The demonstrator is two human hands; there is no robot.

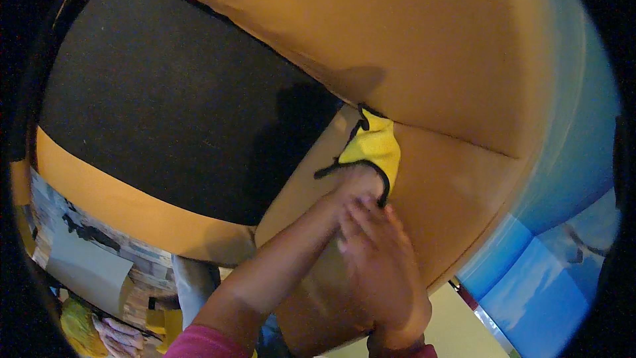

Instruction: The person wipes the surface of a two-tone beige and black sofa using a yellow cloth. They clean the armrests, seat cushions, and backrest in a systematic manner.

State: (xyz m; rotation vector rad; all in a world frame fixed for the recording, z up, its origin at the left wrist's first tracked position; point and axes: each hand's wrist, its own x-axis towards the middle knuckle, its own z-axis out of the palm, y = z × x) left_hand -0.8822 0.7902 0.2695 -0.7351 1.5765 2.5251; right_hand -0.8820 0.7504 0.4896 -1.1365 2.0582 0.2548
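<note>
A yellow cloth with black edging covers the fingers of my left hand. It rests against tan upholstery, which looks like the inside of a sofa, close to where a seam meets a dark panel. My left fingers are hidden beneath the cloth. My right hand, slightly blurred, lies beside my left wrist, its fingertips close to the cloth's lower edge; whether they touch it is unclear. Left of both hands spreads the flat black panel, framed by an orange-tan padded front edge.
A large padded section rises along the top. Blue, sky-patterned surfaces stand at right, above a pale yellow surface. At lower left are a grey sheet, a pinkish cloth and a yellow-green cloth.
</note>
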